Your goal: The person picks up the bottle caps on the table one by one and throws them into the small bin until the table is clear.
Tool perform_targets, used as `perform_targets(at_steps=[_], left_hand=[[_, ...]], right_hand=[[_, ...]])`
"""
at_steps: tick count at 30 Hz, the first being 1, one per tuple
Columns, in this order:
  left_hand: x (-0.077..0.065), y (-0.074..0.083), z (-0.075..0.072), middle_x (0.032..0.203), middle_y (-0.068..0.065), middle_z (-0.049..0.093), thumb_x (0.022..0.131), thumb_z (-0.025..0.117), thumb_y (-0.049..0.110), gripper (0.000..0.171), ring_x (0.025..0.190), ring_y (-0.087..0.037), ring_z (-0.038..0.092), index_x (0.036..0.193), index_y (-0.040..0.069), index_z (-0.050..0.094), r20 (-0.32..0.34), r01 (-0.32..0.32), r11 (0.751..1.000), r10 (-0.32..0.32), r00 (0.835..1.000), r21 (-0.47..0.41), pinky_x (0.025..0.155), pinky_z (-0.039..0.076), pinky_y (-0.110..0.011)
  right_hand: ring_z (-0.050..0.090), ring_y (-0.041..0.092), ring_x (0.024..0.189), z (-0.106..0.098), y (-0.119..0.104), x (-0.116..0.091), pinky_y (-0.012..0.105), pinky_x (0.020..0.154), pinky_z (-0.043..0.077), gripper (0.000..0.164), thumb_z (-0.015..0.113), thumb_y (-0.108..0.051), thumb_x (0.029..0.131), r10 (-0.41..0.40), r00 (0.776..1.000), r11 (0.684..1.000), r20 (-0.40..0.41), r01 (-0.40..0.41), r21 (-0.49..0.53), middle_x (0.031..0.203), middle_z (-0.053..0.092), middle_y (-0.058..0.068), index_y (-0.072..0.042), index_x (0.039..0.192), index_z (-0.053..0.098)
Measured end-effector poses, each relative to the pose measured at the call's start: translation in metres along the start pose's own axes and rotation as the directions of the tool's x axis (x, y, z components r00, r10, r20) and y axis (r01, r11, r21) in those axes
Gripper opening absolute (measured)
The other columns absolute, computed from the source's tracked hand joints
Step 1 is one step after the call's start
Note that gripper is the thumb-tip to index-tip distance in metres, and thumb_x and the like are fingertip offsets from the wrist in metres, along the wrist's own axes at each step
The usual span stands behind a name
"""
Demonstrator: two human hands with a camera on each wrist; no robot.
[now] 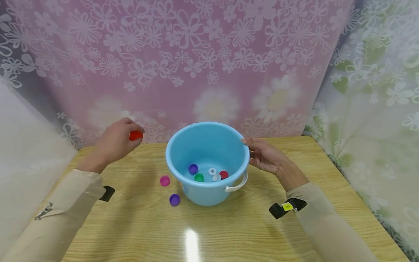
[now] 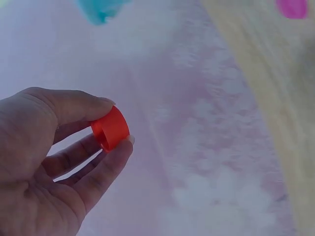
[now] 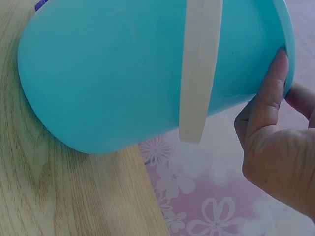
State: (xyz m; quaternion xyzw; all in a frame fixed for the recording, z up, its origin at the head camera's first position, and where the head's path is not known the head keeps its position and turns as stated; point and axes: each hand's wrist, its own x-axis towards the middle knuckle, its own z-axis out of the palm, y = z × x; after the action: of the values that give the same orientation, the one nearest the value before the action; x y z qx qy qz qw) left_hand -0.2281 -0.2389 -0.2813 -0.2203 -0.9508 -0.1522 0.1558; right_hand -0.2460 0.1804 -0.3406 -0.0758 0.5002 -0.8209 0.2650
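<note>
My left hand (image 1: 116, 142) is raised above the table's left side and pinches a red-orange bottle cap (image 2: 112, 129) between thumb and fingertips. A light blue bucket (image 1: 209, 191) with a white handle (image 3: 199, 69) stands upright near the table's middle. At its right rim my right hand (image 1: 266, 156) grips the edge, thumb over the top and fingers against the outer wall. Inside the bucket lie a purple cap (image 1: 193, 169), a green cap (image 1: 199, 177), a red cap (image 1: 224, 175) and two white pieces (image 1: 212, 171).
On the wooden table (image 1: 248, 233), left of the bucket, lie a pink cap (image 1: 165, 181) and another purple cap (image 1: 175, 199). A pink flowered curtain (image 1: 183, 72) hangs behind the table's back edge, with pale curtains on both sides.
</note>
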Motion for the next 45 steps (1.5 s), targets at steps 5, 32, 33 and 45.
perform_targets(at_steps=[5,32,33,45], left_hand=[[0.012,0.027,-0.019,0.1,-0.018,0.057,0.084,0.064,0.002,0.018,0.086,-0.032,0.056,0.101,-0.002,0.069,-0.06,-0.05,0.999,0.05,0.997,0.0,0.071,0.052,-0.045],[0.044,0.155,-0.008,0.1,-0.004,0.058,0.085,0.069,0.007,0.019,0.089,-0.018,0.056,0.104,0.008,0.071,0.139,-0.388,0.912,0.405,0.904,-0.134,0.075,0.051,-0.025],[0.045,0.156,-0.005,0.1,-0.004,0.058,0.085,0.069,0.007,0.019,0.09,-0.018,0.056,0.105,0.008,0.071,0.156,-0.39,0.91,0.409,0.899,-0.136,0.075,0.05,-0.025],[0.047,0.156,0.026,0.102,-0.004,0.061,0.087,0.067,0.007,0.02,0.09,-0.015,0.055,0.107,0.008,0.071,0.262,-0.462,0.869,0.494,0.829,-0.176,0.077,0.048,-0.023]], right_hand=[[0.067,0.019,0.082,0.0,0.0,-0.001,0.03,0.073,0.057,0.017,0.05,-0.013,0.1,-0.001,1.0,1.0,-0.003,0.001,0.005,0.101,0.057,0.011,-0.001,0.107,0.06],[0.067,0.02,0.082,0.0,0.0,-0.001,0.031,0.072,0.057,0.019,0.049,-0.014,0.1,0.005,1.0,1.0,-0.017,-0.005,-0.007,0.101,0.057,0.012,-0.002,0.111,0.058],[0.067,0.021,0.082,0.0,0.0,-0.001,0.031,0.072,0.057,0.019,0.049,-0.014,0.1,0.007,1.0,1.0,-0.018,-0.007,-0.007,0.101,0.057,0.012,-0.002,0.112,0.058],[0.066,0.02,0.084,-0.001,0.001,0.001,0.03,0.072,0.057,0.018,0.048,-0.014,0.101,0.009,1.0,1.0,-0.013,-0.009,0.004,0.102,0.057,0.01,-0.002,0.111,0.056]])
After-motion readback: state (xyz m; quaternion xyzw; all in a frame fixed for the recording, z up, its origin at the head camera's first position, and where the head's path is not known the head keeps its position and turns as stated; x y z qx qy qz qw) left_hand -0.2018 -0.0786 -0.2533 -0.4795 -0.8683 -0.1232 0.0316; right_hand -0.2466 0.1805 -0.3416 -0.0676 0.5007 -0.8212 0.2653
